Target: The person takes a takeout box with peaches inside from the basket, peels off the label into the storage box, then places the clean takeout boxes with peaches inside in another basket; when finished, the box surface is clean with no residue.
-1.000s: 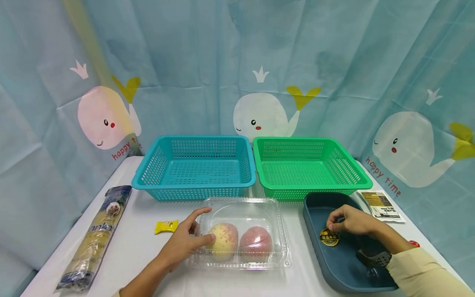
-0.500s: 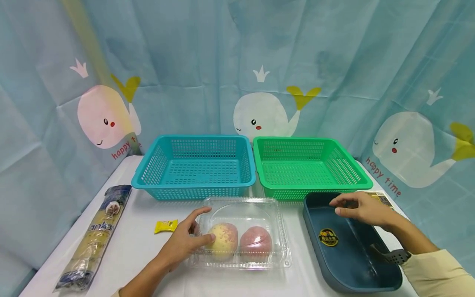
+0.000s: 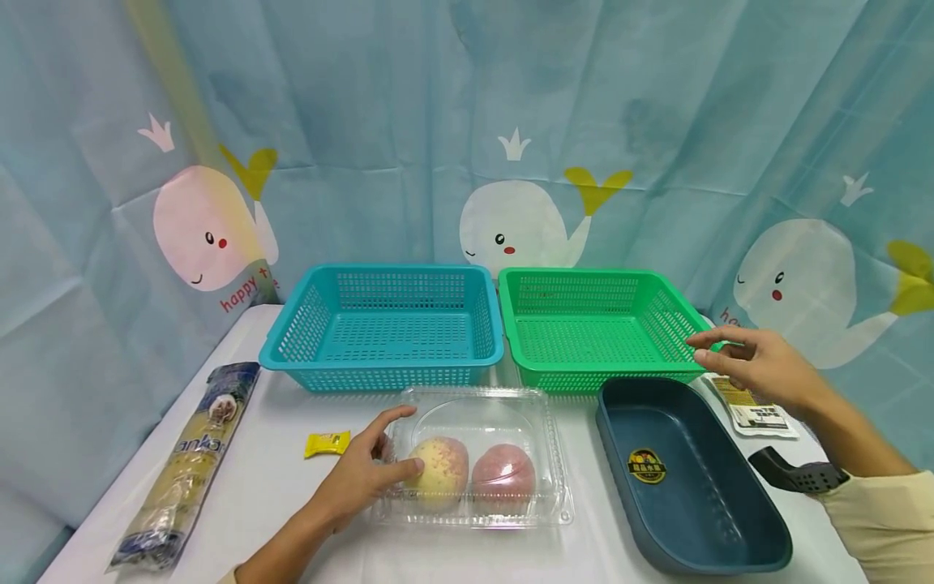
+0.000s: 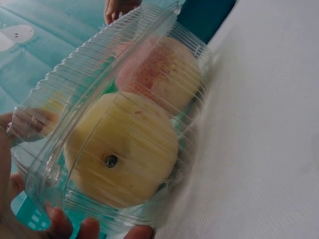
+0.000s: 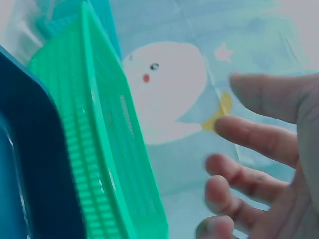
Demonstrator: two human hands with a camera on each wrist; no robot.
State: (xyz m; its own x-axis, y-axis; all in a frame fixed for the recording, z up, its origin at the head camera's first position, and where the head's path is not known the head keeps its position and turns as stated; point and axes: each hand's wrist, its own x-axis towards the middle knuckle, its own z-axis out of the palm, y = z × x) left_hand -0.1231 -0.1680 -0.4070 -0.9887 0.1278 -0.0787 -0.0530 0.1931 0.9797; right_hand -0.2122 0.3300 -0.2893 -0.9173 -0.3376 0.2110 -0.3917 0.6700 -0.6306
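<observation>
A clear plastic clamshell box (image 3: 477,414) sits on the white cloth in the head view. Inside it are two peaches, a yellow-pink peach (image 3: 440,473) at the left and a pinker peach (image 3: 505,478) beside it. My left hand (image 3: 357,478) grips the left end of the box, thumb at the front and index finger at the far side. In the left wrist view several fingertips (image 4: 88,228) bend round the box's edge. My right hand (image 3: 762,365) hovers near the green basket's (image 3: 536,377) right front corner, with nothing in its loosely bent, spread fingers.
A dark blue tray (image 3: 755,495) with a round sticker stands at the right. Behind it lies a brown-and-white packet (image 3: 762,418). A blue basket (image 3: 379,380) stands at the back. To the left are a small yellow packet (image 3: 327,444) and a long wrapped pack (image 3: 186,470).
My right hand has risen out of the dark blue tray and moved back and right, towards the green basket's corner. The left hand and the clamshell box have stayed put.
</observation>
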